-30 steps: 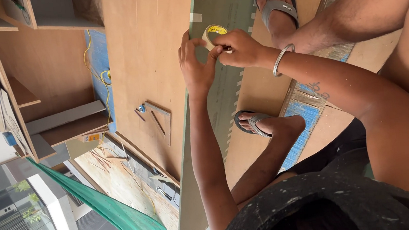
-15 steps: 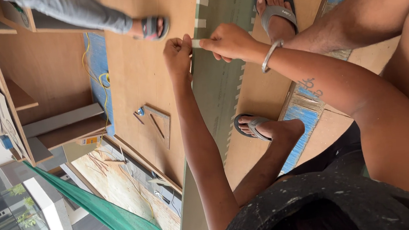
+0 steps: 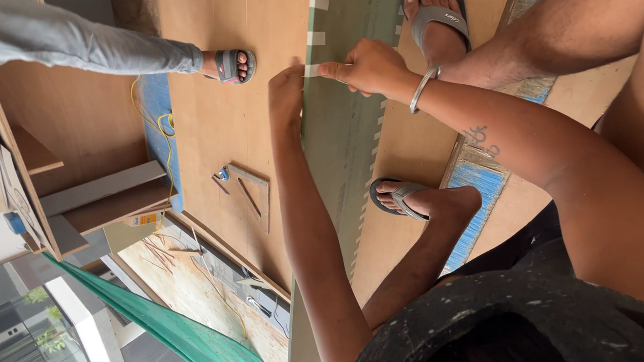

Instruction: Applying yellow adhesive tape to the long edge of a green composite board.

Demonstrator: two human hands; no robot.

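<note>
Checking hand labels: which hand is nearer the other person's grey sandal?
Left. Left hand lies beside the grey sandal; right hand is farther, over the green panel.

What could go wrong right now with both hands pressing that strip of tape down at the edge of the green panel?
1. The tape strip sits across the edge of the green panel; uneven pressure from the left hand and right hand might leave it creased or crooked.
2. Another person's sandalled foot stands on the plywood sheet close by; a step could jolt the work.
3. The yellow cord nearby is a possible trip hazard.
</note>
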